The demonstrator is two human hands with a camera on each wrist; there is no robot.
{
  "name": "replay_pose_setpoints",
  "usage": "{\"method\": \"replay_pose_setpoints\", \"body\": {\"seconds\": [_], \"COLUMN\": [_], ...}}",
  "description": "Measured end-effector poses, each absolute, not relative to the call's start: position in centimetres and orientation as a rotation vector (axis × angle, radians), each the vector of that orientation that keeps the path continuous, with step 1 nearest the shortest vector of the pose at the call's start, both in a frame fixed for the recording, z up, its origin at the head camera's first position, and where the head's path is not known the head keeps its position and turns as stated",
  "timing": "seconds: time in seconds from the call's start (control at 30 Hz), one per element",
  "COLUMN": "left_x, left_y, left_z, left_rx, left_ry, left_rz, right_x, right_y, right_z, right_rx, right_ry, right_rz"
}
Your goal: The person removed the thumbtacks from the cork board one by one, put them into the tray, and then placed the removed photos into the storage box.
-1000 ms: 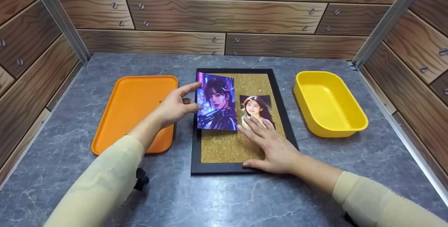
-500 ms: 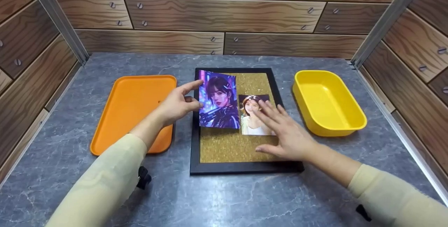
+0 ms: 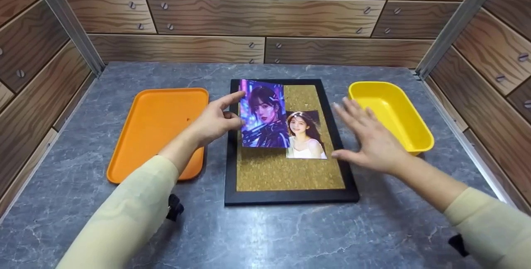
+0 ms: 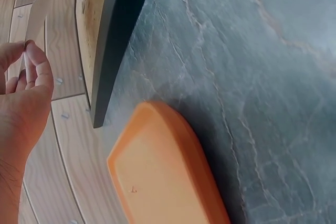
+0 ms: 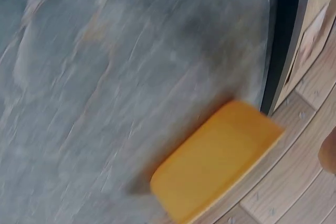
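Observation:
My left hand (image 3: 215, 119) pinches the left edge of a purple and blue photo print (image 3: 264, 115) between thumb and fingers. In the left wrist view this print (image 4: 41, 11) shows thin and edge-on, above the board. The print hangs over the left part of a black-framed cork board (image 3: 290, 177), its shadow falling on the cork. A smaller photo (image 3: 306, 138) of a person in a white top lies on the cork, its left edge right beside the held print. My right hand (image 3: 369, 136) is spread with nothing in it, above the board's right edge, overlapping the yellow bin.
An orange tray (image 3: 153, 132) lies left of the board. The deep yellow bin (image 3: 408, 123) stands to the right. All rest on a grey marbled table (image 3: 257, 235), enclosed by wood-patterned walls (image 3: 265, 15) at the back and sides.
My right hand has lifted off the smaller photo and moved right, toward the yellow bin. My left hand has shifted slightly right and up with the purple print.

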State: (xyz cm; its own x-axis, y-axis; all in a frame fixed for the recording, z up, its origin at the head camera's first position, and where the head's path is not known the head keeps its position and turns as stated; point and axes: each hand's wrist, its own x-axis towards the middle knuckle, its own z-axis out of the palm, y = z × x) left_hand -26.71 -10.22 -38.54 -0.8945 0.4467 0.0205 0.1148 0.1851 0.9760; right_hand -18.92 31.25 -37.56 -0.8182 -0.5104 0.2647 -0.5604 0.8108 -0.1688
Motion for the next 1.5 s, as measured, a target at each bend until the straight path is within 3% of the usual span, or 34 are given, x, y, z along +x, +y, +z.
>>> {"method": "replay_pose_setpoints", "body": {"seconds": [0.77,1.5], "left_x": [-26.7,-27.3], "left_y": [-8.2,-5.4], "left_z": [-37.8,-37.4], "left_rx": [0.583,0.6], "left_ry": [2.212,2.115], "left_rz": [1.767,1.826], "right_x": [-19.4,-19.6], "right_y": [43.5,48.6], "right_z": [-35.3,-37.9], "right_rx": [0.419,0.257], "right_ry": [-2.95,-3.231], "right_rz": [0.431,0.448]}}
